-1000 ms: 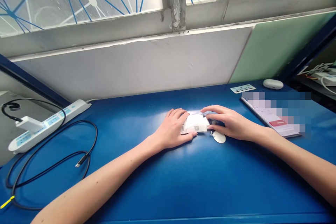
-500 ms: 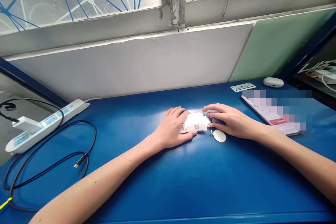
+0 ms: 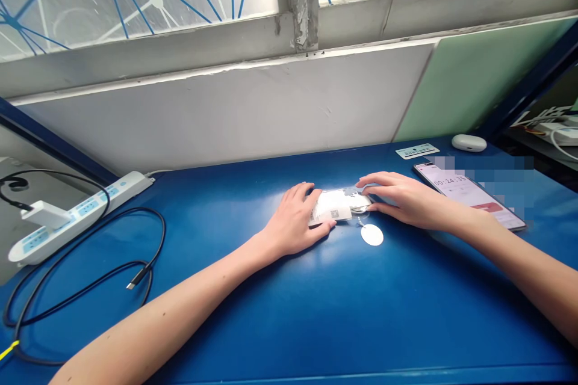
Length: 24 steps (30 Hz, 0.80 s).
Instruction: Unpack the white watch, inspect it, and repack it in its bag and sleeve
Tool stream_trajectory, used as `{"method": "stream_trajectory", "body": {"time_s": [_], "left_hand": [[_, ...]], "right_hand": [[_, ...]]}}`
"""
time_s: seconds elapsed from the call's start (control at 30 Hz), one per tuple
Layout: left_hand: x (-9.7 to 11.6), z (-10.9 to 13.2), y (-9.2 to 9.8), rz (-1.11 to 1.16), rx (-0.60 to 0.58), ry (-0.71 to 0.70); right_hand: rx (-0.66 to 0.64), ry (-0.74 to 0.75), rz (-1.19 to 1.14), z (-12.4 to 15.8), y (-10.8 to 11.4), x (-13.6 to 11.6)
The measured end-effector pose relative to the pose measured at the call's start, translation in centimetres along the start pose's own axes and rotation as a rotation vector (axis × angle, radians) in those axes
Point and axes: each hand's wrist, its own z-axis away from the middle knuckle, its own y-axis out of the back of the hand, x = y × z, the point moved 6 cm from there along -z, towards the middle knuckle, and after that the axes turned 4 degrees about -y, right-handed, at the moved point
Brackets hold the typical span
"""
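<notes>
A small clear packet with white printed labels [image 3: 333, 207] lies on the blue table [image 3: 289, 307] between both hands. My left hand [image 3: 294, 220] curls around its left end, thumb under the near edge and fingers over the far edge. My right hand [image 3: 403, 200] pinches the packet's right end with thumb and fingers. A round white tag [image 3: 372, 234] on a short thin chain lies on the table just in front of the packet, near my right thumb.
A phone [image 3: 469, 194] with a lit timer screen lies right of my right hand. A white earbud case [image 3: 469, 143] and a small label [image 3: 417, 150] sit behind it. At left are a white power strip [image 3: 76, 215] with a plugged charger and a looped black cable [image 3: 90, 277].
My right hand has slid slightly back and right along the packet's end, uncovering the round tag and more of the phone screen. My left hand has kept its hold.
</notes>
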Motion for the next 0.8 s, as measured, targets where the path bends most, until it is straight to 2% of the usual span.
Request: {"method": "stream_trajectory", "body": {"time_s": [0.17,0.47,0.8], "left_hand": [[-0.2,0.0,-0.2,0.005,-0.037,0.003],[0.2,0.0,-0.1,0.039,-0.050,-0.051],[0.2,0.0,-0.3,0.028,-0.058,-0.040]], "right_hand": [[-0.064,-0.076,-0.017,0.1,0.3,0.6],[-0.007,-0.056,-0.106,0.0,-0.7,-2.1],[-0.121,-0.129,-0.086,0.3,-0.1,-0.2]]}}
